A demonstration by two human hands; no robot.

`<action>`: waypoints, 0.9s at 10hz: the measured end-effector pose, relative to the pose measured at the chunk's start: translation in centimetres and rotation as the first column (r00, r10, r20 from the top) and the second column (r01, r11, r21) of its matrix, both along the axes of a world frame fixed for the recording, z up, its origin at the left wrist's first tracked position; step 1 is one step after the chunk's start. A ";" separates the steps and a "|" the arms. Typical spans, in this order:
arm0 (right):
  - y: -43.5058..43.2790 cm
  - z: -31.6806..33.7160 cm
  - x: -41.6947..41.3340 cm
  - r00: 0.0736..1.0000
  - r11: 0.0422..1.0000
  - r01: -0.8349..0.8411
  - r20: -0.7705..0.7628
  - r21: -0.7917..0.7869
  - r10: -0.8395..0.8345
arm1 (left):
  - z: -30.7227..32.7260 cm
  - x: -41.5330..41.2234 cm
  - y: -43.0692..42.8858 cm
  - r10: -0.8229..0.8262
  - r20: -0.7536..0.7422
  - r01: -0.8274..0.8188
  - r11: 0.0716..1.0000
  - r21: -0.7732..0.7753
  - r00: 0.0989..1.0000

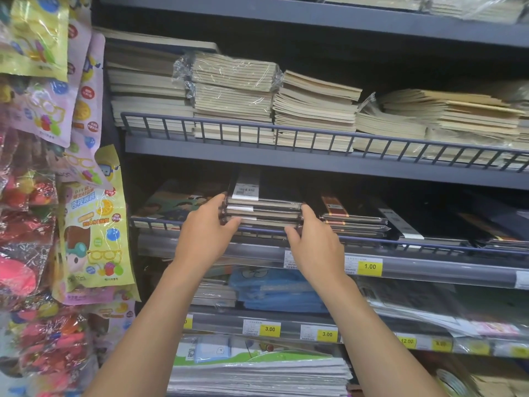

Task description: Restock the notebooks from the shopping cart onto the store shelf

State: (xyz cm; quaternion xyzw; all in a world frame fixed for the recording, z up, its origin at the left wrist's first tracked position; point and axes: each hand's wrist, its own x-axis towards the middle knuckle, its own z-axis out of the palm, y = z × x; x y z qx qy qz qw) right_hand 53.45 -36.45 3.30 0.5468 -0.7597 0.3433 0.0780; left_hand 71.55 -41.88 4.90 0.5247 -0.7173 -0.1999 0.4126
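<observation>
1. I am standing in a shop, at its stationery aisle: grey metal shelving (315, 164) rises in tiers ahead of me, each tier fronted by a low wire rail (257, 128).
2. Yellow price tags (369, 266) sit in clear strips along the shelf edges, reading 1.00, 3.00 and 12.00.
3. Many identical cream notebooks (312, 110) lie stacked on the upper tier, some bundles in plastic wrap (229, 78).
4. Bright packaged toy sets (94, 224) hang in rows at my left.
5. A barcode label (246, 190) shows on one black-covered pack.
</observation>
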 end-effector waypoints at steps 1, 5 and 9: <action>0.1 -0.2 -0.2 1.000 1.000 -0.017 0.006 0.006 0.017 | -0.2 -0.1 0.1 0.052 0.049 -0.050 0.997 -0.057 0.997; 0.2 0.6 -0.3 0.998 1.000 0.005 0.062 0.017 -0.006 | -1.5 -0.5 -0.2 0.071 -0.015 -0.071 0.996 -0.057 0.997; 4.6 8.3 0.6 0.937 0.844 -0.234 0.344 0.483 0.063 | 7.0 1.6 3.5 -0.137 0.337 0.012 0.938 0.348 0.931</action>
